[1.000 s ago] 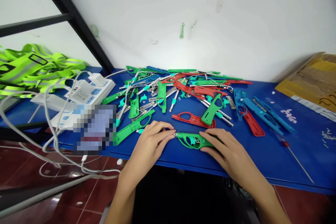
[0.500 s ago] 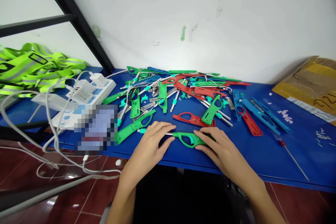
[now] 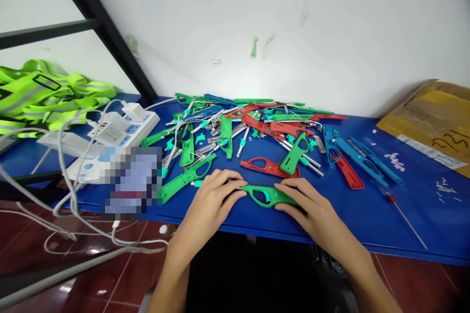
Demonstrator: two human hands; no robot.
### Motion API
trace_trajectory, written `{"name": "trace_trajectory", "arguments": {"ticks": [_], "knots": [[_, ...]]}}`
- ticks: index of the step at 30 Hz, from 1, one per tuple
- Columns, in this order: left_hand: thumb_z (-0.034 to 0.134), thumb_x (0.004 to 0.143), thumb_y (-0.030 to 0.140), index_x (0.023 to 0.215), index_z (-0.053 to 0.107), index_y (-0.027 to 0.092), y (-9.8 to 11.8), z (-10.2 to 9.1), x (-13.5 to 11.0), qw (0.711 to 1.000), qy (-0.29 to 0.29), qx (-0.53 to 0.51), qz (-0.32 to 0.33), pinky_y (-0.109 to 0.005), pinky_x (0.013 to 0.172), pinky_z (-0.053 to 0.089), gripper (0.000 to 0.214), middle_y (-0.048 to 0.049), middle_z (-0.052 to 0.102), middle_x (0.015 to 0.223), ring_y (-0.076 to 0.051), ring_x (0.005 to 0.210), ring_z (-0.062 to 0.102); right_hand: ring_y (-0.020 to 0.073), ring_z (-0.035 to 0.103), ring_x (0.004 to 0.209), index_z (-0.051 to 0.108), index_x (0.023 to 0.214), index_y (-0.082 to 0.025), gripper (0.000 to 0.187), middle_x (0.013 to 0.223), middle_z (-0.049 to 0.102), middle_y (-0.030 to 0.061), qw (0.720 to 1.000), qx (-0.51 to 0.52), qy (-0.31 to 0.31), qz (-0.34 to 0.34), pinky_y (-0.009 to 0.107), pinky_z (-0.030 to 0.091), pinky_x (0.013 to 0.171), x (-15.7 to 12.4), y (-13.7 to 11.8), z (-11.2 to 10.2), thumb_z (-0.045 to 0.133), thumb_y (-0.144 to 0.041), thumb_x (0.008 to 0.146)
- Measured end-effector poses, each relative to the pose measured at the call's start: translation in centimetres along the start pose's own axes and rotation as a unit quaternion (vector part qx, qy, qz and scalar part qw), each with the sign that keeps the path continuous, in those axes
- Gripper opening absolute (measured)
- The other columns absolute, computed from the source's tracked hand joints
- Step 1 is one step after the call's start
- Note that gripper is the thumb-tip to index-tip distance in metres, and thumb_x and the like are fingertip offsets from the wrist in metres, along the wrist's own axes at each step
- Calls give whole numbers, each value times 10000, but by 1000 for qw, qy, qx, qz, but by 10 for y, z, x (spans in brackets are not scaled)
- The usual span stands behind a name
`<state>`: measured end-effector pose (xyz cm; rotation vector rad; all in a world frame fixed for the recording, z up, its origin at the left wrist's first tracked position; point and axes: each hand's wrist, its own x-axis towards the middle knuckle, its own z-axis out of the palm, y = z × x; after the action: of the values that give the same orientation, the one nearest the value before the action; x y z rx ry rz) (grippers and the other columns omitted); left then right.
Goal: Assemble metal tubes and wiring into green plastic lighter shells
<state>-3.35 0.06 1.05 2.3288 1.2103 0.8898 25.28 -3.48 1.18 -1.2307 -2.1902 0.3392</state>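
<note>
A green plastic lighter body (image 3: 267, 196) with a trigger loop lies near the front edge of the blue table (image 3: 422, 225). My right hand (image 3: 310, 205) presses on its right end, fingers closed over it. My left hand (image 3: 215, 194) covers the metal tube end at its left, fingers curled around it. Just behind lie a red lighter shell (image 3: 268, 167) and a green lighter shell (image 3: 187, 177).
A heap of green, red and blue lighter shells and metal tubes (image 3: 253, 127) fills the table's back. White power strips and cables (image 3: 110, 132) lie left, with neon vests (image 3: 47, 93) beyond. A cardboard box (image 3: 433, 122) sits right. A thin rod (image 3: 407, 217) lies nearby.
Both hands stay on the green lighter body. The body now looks closed and whole where its open inside showed a second ago. The camera shifted slightly.
</note>
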Motion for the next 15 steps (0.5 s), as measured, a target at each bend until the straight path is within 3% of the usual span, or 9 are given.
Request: {"name": "trace_trajectory", "arguments": {"ticks": [7,15], "knots": [[632,1124,301,1221,787,302,1,0,-2,1000,-10,4,-16,-410,988,506,183,-45,756,1290,-246,1112,690,288,766,1179,653,1493,-341,446,1381,727,89,998,-48,-16,37,476,678,1007,-14,5,-21,621,-542,1095],[638,1122,348,1190,777,333,5,-4,-1,1000,-7,7,-12,-389,916,518,156,-34,774,1252,-247,1058,718,276,784,1127,692,1451,-355,382,1280,766,79,998,-23,8,50,403,706,937,-30,12,-23,662,-478,1091]]}}
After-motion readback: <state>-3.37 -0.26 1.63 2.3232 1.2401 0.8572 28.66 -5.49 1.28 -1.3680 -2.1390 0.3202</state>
